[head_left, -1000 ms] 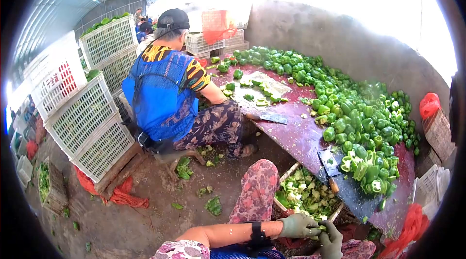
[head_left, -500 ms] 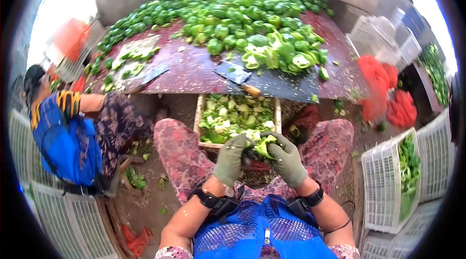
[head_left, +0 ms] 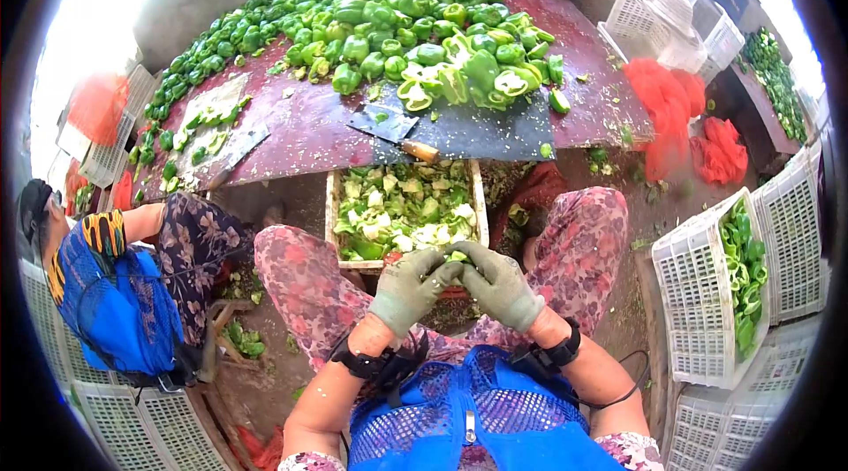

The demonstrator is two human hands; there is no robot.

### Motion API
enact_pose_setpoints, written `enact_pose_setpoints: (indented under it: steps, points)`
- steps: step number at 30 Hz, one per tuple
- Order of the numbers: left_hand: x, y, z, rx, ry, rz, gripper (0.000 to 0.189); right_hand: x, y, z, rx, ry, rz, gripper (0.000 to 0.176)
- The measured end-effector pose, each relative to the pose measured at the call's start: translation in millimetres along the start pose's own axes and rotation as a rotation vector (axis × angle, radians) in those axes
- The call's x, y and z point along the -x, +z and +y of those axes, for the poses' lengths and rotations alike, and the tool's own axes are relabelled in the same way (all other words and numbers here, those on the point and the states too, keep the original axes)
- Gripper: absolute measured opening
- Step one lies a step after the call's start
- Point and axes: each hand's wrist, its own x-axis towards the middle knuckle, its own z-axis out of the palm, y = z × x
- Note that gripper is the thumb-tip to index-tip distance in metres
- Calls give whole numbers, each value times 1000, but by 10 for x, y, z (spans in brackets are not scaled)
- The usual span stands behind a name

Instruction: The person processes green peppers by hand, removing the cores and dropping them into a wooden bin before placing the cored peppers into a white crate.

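Left grip (head_left: pixel 408 290), right grip (head_left: pixel 496 285): both gloved, grey-green, low of centre toward 6 o'clock. Fingertips meet, knuckles up, fingers curled inward; whether anything sits between them not visible. Left forearm (head_left: pixel 322 400) bare, rising from 7 o'clock; right forearm (head_left: pixel 605 378) bare, rising from 5 o'clock. Elbows bent, arms converging in V. Black strap (head_left: pixel 364 363) on left wrist, another at right wrist.

I could not tell whether the left hand (head_left: pixel 408 290) and right hand (head_left: pixel 499 285) gripped anything; their gloved fingers covered the spot and the near rim of the crate (head_left: pixel 331 215). Left of that crate, a co-worker (head_left: pixel 115 303) was cut off by the lens edge. Right of it, white baskets (head_left: pixel 685 303) ran out of frame.
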Motion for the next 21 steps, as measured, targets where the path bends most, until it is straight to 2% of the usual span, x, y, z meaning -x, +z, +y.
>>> enact_pose_setpoints:
  steps: [2, 3, 5, 7, 10, 12, 14, 16, 17, 18, 19, 21]
  points:
    - [10, -26, 27, -21, -22, -73, 37, 29, -32, 66, -59, 11, -51, 31]
    - [26, -54, 96, -46, -39, -96, 34, 49, -67, 40, -129, 80, -93, 31]
    - [50, -70, 162, -66, -46, -114, 29, 94, -51, 102, -241, 47, -87, 31]
    - [63, -46, 149, 98, -128, -162, 27, 135, -22, 158, -305, 2, -61, 32]
    - [72, -63, 332, 394, -313, -180, 24, 196, -99, 27, -640, 357, -109, 31]
    - [92, -56, 429, 554, -367, -141, 23, 233, -112, -12, -883, 456, -104, 30]
    - [111, -10, 460, 758, -439, -93, 20, 269, -78, 29, -1128, 484, -95, 30]
    - [128, 119, 469, 899, -348, 66, 19, 258, -91, -20, -1131, 433, -39, 25]
    - [100, 148, 166, 958, -207, 26, 17, 258, -114, -11, -1104, 388, 30, 26]
    - [74, 199, 266, 1083, -289, 301, 18, 264, -174, 11, -1069, 343, 109, 28]
    - [-15, 104, 232, 1132, -313, 298, 19, 263, -256, 21, -1047, 304, 219, 29]
    - [-165, 31, 243, 913, -201, 463, 19, 356, -604, 8, -867, 264, 418, 30]
